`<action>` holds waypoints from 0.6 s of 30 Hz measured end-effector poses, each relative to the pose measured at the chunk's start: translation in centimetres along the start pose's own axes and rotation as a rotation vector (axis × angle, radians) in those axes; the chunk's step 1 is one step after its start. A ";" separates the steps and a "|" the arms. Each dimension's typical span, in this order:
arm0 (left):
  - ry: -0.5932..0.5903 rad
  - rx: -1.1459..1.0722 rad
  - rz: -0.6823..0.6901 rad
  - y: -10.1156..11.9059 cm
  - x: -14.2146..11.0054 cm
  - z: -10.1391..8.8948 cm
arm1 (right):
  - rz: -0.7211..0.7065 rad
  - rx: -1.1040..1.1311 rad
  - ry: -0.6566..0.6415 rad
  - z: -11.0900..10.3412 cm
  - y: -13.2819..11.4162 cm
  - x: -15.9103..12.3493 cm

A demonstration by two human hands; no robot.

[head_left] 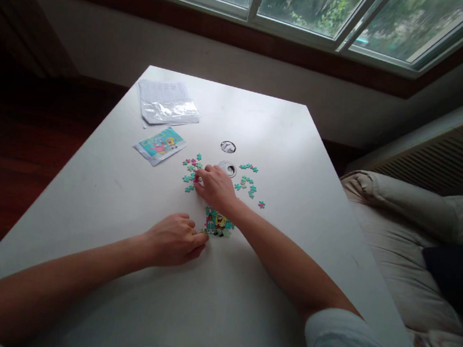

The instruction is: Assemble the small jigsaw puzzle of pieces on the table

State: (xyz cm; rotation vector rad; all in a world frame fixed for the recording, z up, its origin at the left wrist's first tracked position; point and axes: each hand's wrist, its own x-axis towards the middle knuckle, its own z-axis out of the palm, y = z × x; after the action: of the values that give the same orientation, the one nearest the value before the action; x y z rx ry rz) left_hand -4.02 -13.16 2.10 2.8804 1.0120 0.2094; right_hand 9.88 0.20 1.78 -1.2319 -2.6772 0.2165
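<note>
A partly joined jigsaw puzzle (219, 225) with a yellow cartoon figure lies flat on the white table. My left hand (177, 239) rests at its lower left corner, fingers curled together and the index fingertip touching the edge; whether a piece is under them is hidden. Farther up, my right hand (216, 186) reaches over the puzzle's top, thumb and fingers closed around a pink puzzle piece (197, 179) at the left pile. Loose green and pink pieces (192, 165) lie around those fingertips. More loose pieces (247, 182) are scattered right of the hand.
A printed picture card (160, 145) in a clear sleeve lies at the left. Behind it is a plastic bag with papers (168, 102). Two round silvery items (228, 147) sit beyond my right hand. A beige sofa (399, 237) stands right of the white table (124, 204).
</note>
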 end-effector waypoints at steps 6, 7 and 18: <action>-0.031 0.008 -0.016 0.5 0.1 -0.2 | 0.014 -0.021 -0.073 -0.4 -0.1 1.1; -0.039 0.015 -0.028 0.8 0.0 -0.3 | 0.013 0.005 -0.082 -0.3 0.1 1.3; -0.072 0.013 -0.154 2.9 0.0 -0.4 | 0.045 1.015 -0.135 0.5 3.6 -0.2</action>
State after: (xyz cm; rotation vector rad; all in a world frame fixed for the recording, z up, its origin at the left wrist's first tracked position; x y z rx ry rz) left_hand -2.29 -15.46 2.80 2.7822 1.2187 0.0878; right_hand 12.55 2.31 0.48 -0.9149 -2.0651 1.4641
